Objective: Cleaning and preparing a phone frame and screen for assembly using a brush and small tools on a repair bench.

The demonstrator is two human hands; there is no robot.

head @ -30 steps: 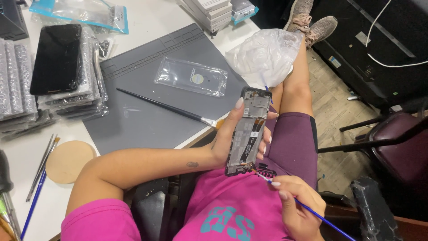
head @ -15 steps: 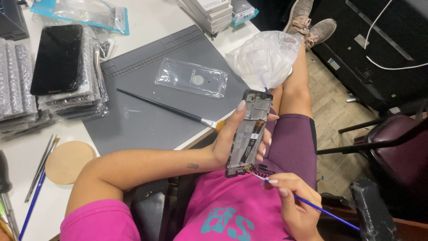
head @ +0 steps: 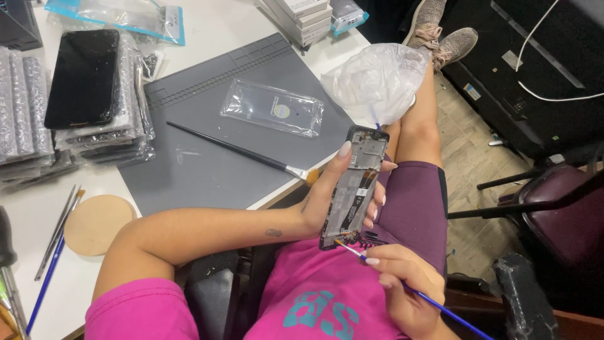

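My left hand (head: 330, 195) grips an opened phone frame (head: 353, 184), its circuit side up, held over my lap beside the table edge. My right hand (head: 402, 286) holds a thin blue-handled brush (head: 402, 284); the brush tip touches the lower end of the phone frame. A long black brush (head: 242, 151) lies on the grey work mat (head: 189, 176), its bristle end near my left hand. A clear bag with a part inside (head: 272, 107) rests on the mat.
Stacks of phone screens in bubble wrap (head: 69, 107) lie at the left of the white table. A round tan disc (head: 95, 223) and several thin tools (head: 53, 245) lie near the front edge. A crumpled plastic bag (head: 377, 82) sits on my knee. White boxes (head: 302, 16) stand at the back. A dark chair (head: 553, 214) stands right.
My right hand has drawn the blue brush tip along the bottom of the phone frame, slightly inward. The left hand has tilted the frame a little.
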